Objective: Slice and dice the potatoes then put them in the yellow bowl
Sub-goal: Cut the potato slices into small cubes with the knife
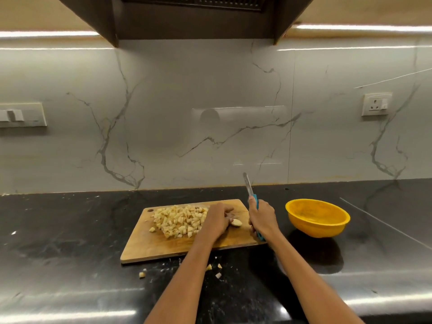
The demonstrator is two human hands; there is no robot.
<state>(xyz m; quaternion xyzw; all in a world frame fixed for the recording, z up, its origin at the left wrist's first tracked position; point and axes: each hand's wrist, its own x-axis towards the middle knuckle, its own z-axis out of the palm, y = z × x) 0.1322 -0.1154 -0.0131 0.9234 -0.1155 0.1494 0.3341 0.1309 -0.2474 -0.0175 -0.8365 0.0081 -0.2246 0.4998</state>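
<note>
Many pale yellow potato cubes [180, 220] lay heaped on the wooden cutting board [149, 244] on the black table [58, 242]. Just beside them, the left hand [217, 220] pressed curled fingers on one uncut potato piece [236, 222]. The right hand [261, 218] gripped a blue-handled knife [251, 195], blade pointing up and away. Right of the board stood the yellow bowl [318, 217].

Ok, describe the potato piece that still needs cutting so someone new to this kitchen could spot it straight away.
Find the wooden cutting board on the black counter, left of the yellow bowl. By the board's right end, the left hand holds the uncut potato piece. Unlike the diced pile beside it, it is one larger, rounded chunk.
</note>
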